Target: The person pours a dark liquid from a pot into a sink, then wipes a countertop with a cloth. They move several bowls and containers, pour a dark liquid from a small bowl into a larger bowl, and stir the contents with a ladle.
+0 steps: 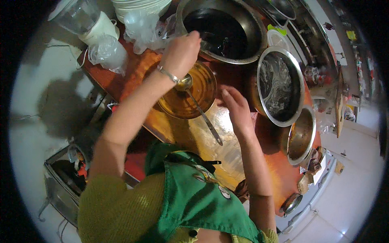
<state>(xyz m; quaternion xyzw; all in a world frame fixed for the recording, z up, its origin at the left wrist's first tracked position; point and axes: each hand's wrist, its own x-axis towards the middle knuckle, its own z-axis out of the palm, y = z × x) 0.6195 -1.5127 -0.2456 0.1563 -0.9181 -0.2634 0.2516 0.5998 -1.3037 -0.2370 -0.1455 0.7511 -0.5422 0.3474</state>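
My left hand is over the near-left edge of a large metal pot that holds dark liquid. Its fingers are curled and turned away, so their grip is hidden. A bracelet circles that wrist. Below it, a metal ladle rests in a round amber-brown basin, its handle reaching over the near rim. My right hand hovers just right of the basin, thumb near bent fingers. Those fingertips are blurred, and I cannot tell whether anything thin is between them.
Right of my right hand stands a pot of dark liquid with pale swirls, then a metal bowl. Clear plastic bags and stacked white bowls crowd the far left. A bin stands at lower left.
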